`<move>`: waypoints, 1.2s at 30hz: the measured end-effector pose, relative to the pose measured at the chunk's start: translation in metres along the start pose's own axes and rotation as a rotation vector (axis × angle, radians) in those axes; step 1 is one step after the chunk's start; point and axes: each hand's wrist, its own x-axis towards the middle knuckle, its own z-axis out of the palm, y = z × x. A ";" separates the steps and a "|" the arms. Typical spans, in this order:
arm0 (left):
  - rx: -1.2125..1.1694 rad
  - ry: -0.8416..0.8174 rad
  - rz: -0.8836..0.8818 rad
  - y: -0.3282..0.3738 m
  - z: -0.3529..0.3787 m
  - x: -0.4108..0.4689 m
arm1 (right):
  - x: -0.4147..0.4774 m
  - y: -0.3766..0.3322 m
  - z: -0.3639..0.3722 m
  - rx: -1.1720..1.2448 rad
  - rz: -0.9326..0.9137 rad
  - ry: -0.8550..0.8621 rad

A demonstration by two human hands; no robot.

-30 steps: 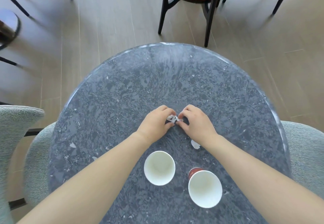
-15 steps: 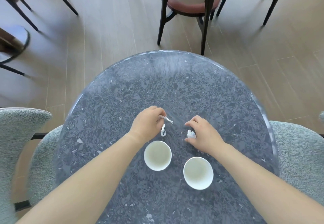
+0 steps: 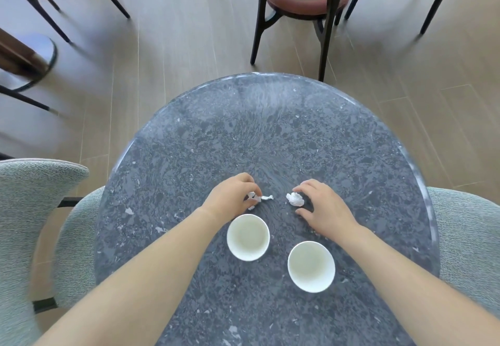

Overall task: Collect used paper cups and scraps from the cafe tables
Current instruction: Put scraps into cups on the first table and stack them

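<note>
Two paper cups stand upright and open-mouthed on the round stone table (image 3: 270,134). The left cup (image 3: 248,237) is just in front of the left wrist, and the right cup (image 3: 311,266) is nearer the person, just inside the right forearm. Both look empty.

The step in hand, as I judge it, is gathering the scraps, with the cups not yet taken up. The left hand (image 3: 230,196) has its fingers curled and pinches one end of a twisted scrap (image 3: 263,198), whose free end pokes out to the right.

The right hand (image 3: 324,207) is spread and arched and holds nothing. A crumpled wad (image 3: 295,199) lies on the table between its forefinger and thumb, right at the fingertips, though I cannot tell whether skin touches paper.

The next move probably calls for the right fingers to close on the wad. Both scraps could then be dropped into a cup, since each cup is near its hand. Such light paper may slip from a loose pinch.
</note>
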 end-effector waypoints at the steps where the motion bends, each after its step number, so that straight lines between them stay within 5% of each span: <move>1: 0.033 -0.022 0.007 -0.001 0.001 0.000 | 0.000 0.000 0.001 0.002 -0.003 0.001; 12: -0.054 0.115 -0.111 -0.013 0.005 -0.018 | 0.003 -0.013 0.009 0.018 -0.016 -0.009; 21: -0.181 0.328 -0.029 0.008 -0.030 -0.048 | -0.015 -0.029 -0.015 0.097 0.003 0.084; 36: -0.139 0.278 -0.018 0.045 0.007 -0.110 | -0.120 -0.066 -0.013 0.182 -0.032 0.278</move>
